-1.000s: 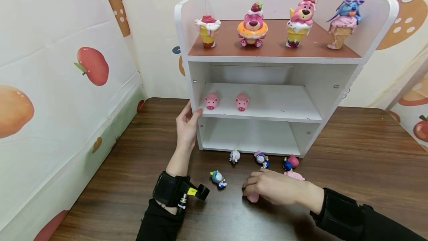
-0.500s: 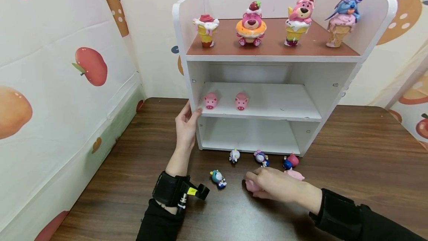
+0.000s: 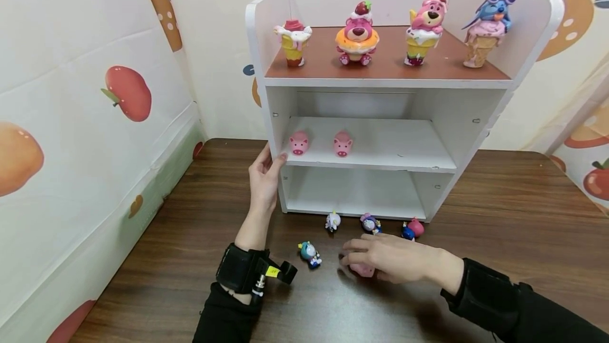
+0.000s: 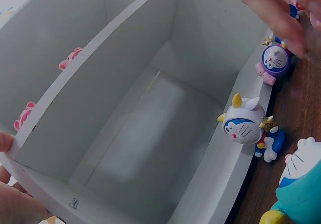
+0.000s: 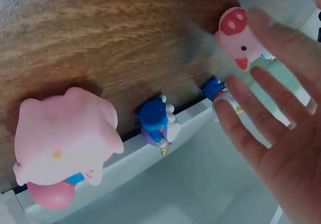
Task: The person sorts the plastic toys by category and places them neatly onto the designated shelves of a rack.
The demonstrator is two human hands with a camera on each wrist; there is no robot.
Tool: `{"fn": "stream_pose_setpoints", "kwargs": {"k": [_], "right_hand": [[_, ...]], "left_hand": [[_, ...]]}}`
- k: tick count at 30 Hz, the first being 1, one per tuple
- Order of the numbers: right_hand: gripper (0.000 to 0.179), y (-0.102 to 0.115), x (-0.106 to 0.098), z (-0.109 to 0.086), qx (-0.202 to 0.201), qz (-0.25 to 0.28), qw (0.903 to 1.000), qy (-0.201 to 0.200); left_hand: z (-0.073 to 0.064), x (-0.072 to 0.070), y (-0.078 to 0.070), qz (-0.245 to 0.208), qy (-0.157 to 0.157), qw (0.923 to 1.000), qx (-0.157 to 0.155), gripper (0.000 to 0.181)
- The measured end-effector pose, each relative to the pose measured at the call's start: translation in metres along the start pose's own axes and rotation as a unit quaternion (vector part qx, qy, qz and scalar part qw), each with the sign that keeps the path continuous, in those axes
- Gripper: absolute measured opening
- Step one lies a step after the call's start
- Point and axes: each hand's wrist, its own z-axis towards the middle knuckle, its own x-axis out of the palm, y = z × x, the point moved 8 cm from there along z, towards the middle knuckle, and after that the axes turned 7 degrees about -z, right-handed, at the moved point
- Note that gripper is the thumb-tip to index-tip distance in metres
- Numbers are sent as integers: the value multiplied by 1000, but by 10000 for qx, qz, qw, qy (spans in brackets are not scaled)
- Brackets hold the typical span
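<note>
My left hand (image 3: pixel 264 179) grips the left side panel of a small white shelf unit (image 3: pixel 371 85), thumb at the front edge of its middle board. Over the table, my right hand (image 3: pixel 395 258) hovers around a pink toy pig (image 3: pixel 362 270). In the right wrist view its fingers are spread, and the pig (image 5: pixel 238 38) lies between thumb and fingers with its snout showing. Another pink pig (image 5: pixel 65 133) lies by the shelf's foot, hidden in the head view behind the right hand. Two matching pigs, one left (image 3: pixel 299 143) and one right (image 3: pixel 342 144), stand on the middle board.
Along the shelf's foot lie a white-hooded cat figurine (image 3: pixel 333 221), a purple-hooded one (image 3: pixel 370 223) and a blue-and-pink one (image 3: pixel 413 228). A teal-hooded figurine (image 3: pixel 309 254) lies nearer. Several ice-cream figurines, such as a bear in a doughnut (image 3: pixel 358 39), stand on the top board.
The right hand's fingers have loosened and spread around the pig, which lay in their grasp half a second ago. The left hand stays on the shelf.
</note>
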Motion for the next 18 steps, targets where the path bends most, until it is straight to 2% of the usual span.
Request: {"fn": "stream_pose_setpoints", "kwargs": {"k": [5,9,14,18], "right_hand": [[46,2,1,2,-345,217,9988,-267],[38,0,3,2,-341,361,9979,-416],[30,-7,5,1,91,172,9983,-550],[30,-11,7,0,634,50,9961,-618]], "left_hand": [[0,0,0,19,-13,10000,-38,47],[0,1,0,40,0,10000,-53,47],[0,1,0,134,0,9999,-31,48],[0,1,-1,107,27,9999,4,48]]}}
